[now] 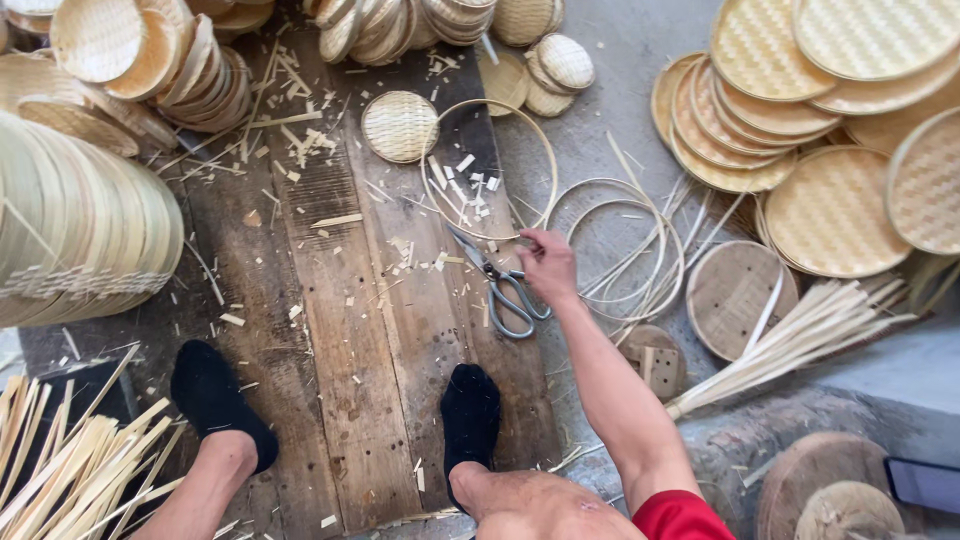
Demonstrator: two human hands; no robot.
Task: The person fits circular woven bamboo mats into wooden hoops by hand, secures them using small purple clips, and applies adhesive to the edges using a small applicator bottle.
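Observation:
My right hand reaches down to the floor and pinches the rim of a thin bamboo hoop lying on the dark wooden boards. Just left of that hand lie grey-handled scissors, blades pointing up-left. My left hand is out of sight. My two feet in black socks rest on the boards. A small round woven lid sits beside the hoop.
More thin hoops lie right of the hand. Stacks of woven bamboo trays fill the left, top and right. Bamboo strips lie at bottom left and right. A round wooden disc and a dark phone are nearby.

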